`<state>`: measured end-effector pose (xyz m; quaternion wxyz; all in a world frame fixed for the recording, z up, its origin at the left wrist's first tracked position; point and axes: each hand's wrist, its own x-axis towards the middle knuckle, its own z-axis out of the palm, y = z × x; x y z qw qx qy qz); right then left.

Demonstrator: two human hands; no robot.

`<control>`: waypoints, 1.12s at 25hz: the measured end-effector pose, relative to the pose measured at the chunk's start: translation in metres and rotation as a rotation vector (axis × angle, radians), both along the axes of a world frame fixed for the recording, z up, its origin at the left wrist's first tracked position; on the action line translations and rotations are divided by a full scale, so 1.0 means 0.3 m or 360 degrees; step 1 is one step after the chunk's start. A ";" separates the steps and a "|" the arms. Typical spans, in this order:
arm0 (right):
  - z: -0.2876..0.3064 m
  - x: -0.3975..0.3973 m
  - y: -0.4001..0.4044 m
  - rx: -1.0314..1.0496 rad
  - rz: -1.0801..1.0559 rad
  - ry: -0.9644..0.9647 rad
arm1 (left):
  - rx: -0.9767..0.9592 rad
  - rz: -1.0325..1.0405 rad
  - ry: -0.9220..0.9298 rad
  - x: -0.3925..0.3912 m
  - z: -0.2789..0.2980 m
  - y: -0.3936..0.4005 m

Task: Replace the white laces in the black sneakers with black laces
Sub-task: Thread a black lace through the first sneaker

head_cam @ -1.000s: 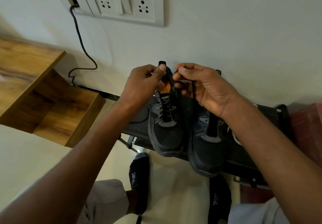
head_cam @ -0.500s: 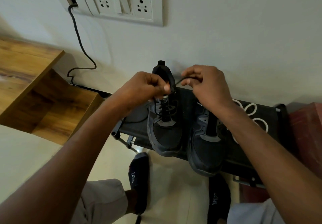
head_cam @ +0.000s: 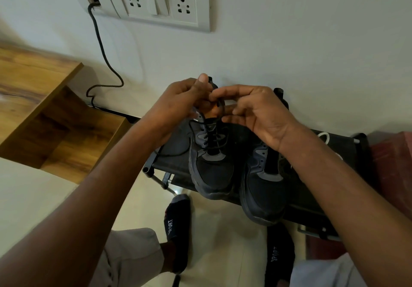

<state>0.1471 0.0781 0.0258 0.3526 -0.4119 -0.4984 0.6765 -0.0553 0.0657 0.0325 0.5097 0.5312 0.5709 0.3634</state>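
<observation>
Two black sneakers stand side by side on a low black rack (head_cam: 178, 164), toes toward me. The left sneaker (head_cam: 211, 170) carries a black lace (head_cam: 214, 140) threaded through its eyelets. Above its tongue, my left hand (head_cam: 180, 101) and my right hand (head_cam: 258, 112) meet, each pinching part of that black lace; a loop shows between the fingertips. The right sneaker (head_cam: 265, 188) shows no lace across its tongue. A white lace (head_cam: 324, 136) lies coiled on the rack behind my right wrist, mostly hidden.
A wall with a switch and socket plate (head_cam: 160, 3) rises right behind the rack, and a black cable (head_cam: 100, 48) hangs down from it. A wooden shelf unit (head_cam: 44, 112) stands at left. My socked feet (head_cam: 178, 219) rest on the pale floor below. Something red (head_cam: 392, 175) sits at right.
Both hands have come together above the left sneaker's tongue; the right hand moved left and now forms a loop of black lace with the left. My right wrist now covers more of the white lace.
</observation>
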 end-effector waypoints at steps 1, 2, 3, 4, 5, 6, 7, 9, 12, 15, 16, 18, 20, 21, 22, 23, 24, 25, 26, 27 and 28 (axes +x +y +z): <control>0.004 -0.001 0.001 -0.0081 0.0022 0.0072 | -0.0079 -0.0047 -0.0095 0.007 0.000 -0.002; 0.004 -0.001 0.001 -0.0138 0.0031 0.0084 | -0.0148 -0.0062 -0.0185 0.013 0.001 -0.003; -0.001 -0.003 -0.002 -0.0161 0.0021 0.0040 | -0.0197 -0.0051 -0.0272 0.019 0.002 -0.005; -0.011 -0.005 -0.004 -0.0151 -0.0012 -0.0038 | -0.0221 -0.0018 -0.0350 0.021 0.001 -0.003; -0.022 -0.010 -0.004 -0.0126 -0.0058 -0.0110 | -0.0226 0.0041 -0.0407 0.019 -0.001 -0.002; -0.033 -0.016 -0.002 -0.0099 -0.0110 -0.0162 | -0.0219 0.0115 -0.0434 0.014 -0.007 0.002; -0.040 -0.020 0.001 -0.0074 -0.0161 -0.0205 | -0.0209 0.0183 -0.0425 0.007 -0.010 0.006; -0.049 -0.015 0.006 0.0007 -0.0241 -0.0355 | -0.0196 0.0270 -0.0351 -0.006 -0.019 0.014; -0.055 -0.025 0.001 0.0146 -0.0208 -0.0595 | -0.0252 0.0272 -0.0288 -0.008 -0.037 0.013; -0.062 -0.060 -0.006 0.0289 -0.0115 -0.0609 | -0.0330 0.0161 -0.0271 0.001 -0.024 0.002; -0.062 -0.074 -0.006 0.0314 -0.0141 -0.0571 | -0.0325 0.0140 -0.0321 0.007 -0.012 0.000; -0.058 -0.095 0.002 0.0252 -0.0266 -0.0428 | -0.0301 0.0105 -0.0448 0.012 0.013 -0.003; -0.051 -0.112 0.002 0.0040 -0.0320 -0.0165 | -0.0298 0.0050 -0.0506 0.012 0.024 -0.003; -0.049 -0.119 0.003 -0.0008 -0.0313 -0.0110 | -0.0293 0.0025 -0.0479 0.011 0.023 -0.003; -0.050 -0.122 0.004 -0.0013 -0.0308 -0.0111 | -0.0285 0.0018 -0.0415 0.004 0.016 0.001; -0.053 -0.123 0.006 0.0004 -0.0312 -0.0166 | -0.0282 0.0036 -0.0347 -0.002 0.014 0.004; -0.057 -0.121 0.008 0.0045 -0.0319 -0.0268 | -0.0286 0.0078 -0.0270 -0.013 0.007 0.011; -0.062 -0.117 0.009 0.0137 -0.0324 -0.0445 | -0.0292 0.0124 -0.0171 -0.020 0.003 0.016; -0.069 -0.115 0.009 0.0300 -0.0316 -0.0714 | -0.0278 0.0166 0.0007 -0.029 -0.006 0.023; -0.082 -0.116 0.006 0.0522 -0.0301 -0.1023 | -0.0240 0.0186 0.0289 -0.036 -0.018 0.030; -0.094 -0.120 -0.001 0.0727 -0.0281 -0.1271 | -0.0182 0.0172 0.0658 -0.043 -0.034 0.036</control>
